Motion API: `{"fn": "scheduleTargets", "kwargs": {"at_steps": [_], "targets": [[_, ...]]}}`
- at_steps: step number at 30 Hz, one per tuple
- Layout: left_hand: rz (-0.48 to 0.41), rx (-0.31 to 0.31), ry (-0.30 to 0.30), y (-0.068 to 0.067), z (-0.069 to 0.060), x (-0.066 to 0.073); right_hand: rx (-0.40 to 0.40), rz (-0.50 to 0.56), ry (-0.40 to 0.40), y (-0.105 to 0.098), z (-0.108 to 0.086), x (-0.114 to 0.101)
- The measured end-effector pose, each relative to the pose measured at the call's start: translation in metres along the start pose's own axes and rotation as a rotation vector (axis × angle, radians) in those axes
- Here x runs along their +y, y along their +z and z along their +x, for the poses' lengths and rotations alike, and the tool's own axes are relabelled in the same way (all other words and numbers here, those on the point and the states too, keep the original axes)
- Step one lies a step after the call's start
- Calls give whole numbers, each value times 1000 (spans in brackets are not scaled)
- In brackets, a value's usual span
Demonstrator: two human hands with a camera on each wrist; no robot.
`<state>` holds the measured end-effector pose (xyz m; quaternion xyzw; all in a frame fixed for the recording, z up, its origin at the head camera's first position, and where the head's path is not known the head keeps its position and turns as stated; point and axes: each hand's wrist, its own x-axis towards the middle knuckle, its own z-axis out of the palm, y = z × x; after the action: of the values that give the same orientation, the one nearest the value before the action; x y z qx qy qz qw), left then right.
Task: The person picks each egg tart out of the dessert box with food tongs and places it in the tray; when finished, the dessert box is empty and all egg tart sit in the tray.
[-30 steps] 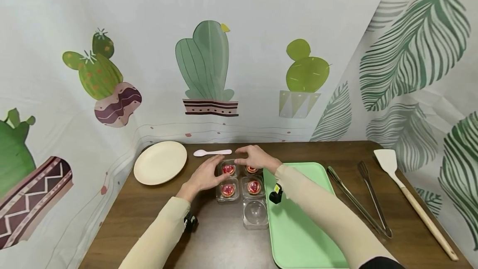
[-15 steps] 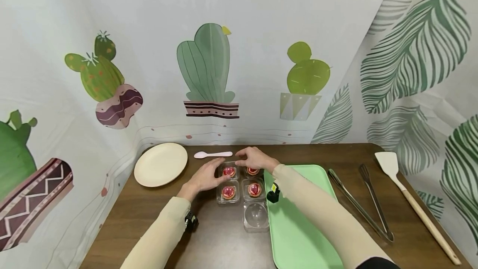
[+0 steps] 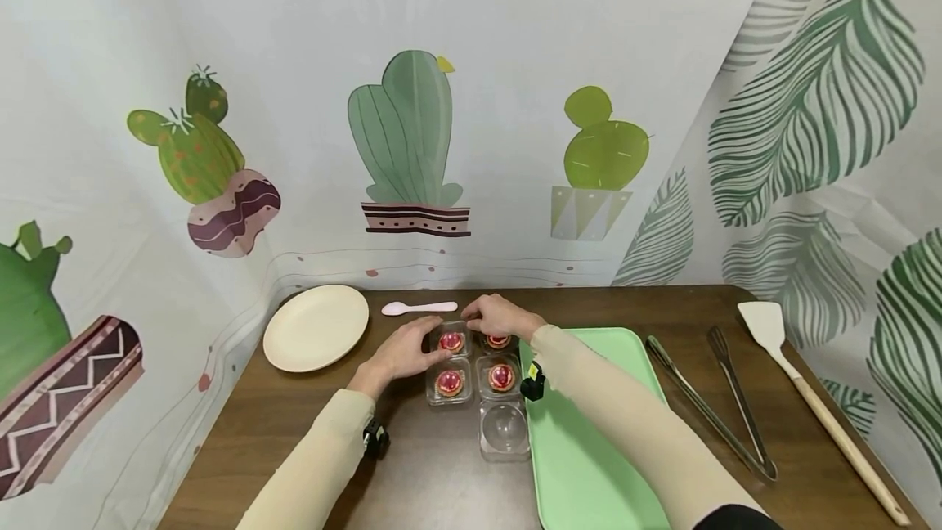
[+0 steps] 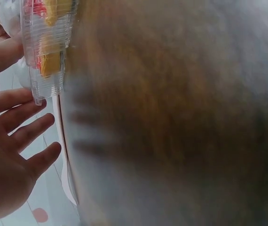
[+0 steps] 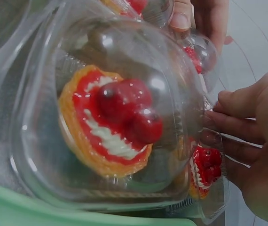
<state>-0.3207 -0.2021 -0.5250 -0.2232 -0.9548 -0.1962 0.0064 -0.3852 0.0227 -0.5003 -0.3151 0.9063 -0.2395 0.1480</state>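
Clear plastic boxes holding small tarts with red fruit on top stand in two columns at the table's middle. My left hand (image 3: 401,350) touches the far-left box (image 3: 467,329); in the left wrist view its fingers (image 4: 30,134) are spread and fairly straight beside that box's edge. At the far-right box, my right hand (image 3: 504,317) reaches over from behind and partly hides it; the right wrist view shows its fingers (image 5: 240,129) against the box's side. Nearer stand the middle-left box (image 3: 434,397) and middle-right box (image 3: 482,389). The nearest-right box (image 3: 486,450) holds no tart.
Beside the right column lies a green tray (image 3: 581,464). Further right are metal tongs (image 3: 706,407) and a white spatula (image 3: 817,403). At the back left sit a cream plate (image 3: 316,330) and a pale pink spoon (image 3: 419,308). A printed cloth (image 3: 515,129) hangs behind the table.
My right hand has shifted slightly, and its fingers sit closer to the far-right box. The left hand and the boxes look almost unchanged; the head view has tipped a little.
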Motion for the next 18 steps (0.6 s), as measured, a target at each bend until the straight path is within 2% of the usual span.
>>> {"fn": "scheduleTargets", "kwargs": {"at_steps": [11, 18], "targets": [[-5, -9, -10, -1, 0, 2, -21, -40, -12, 4, 4, 1], [-2, 9, -16, 1, 0, 1, -21, -47, 16, 5, 4, -4]]}}
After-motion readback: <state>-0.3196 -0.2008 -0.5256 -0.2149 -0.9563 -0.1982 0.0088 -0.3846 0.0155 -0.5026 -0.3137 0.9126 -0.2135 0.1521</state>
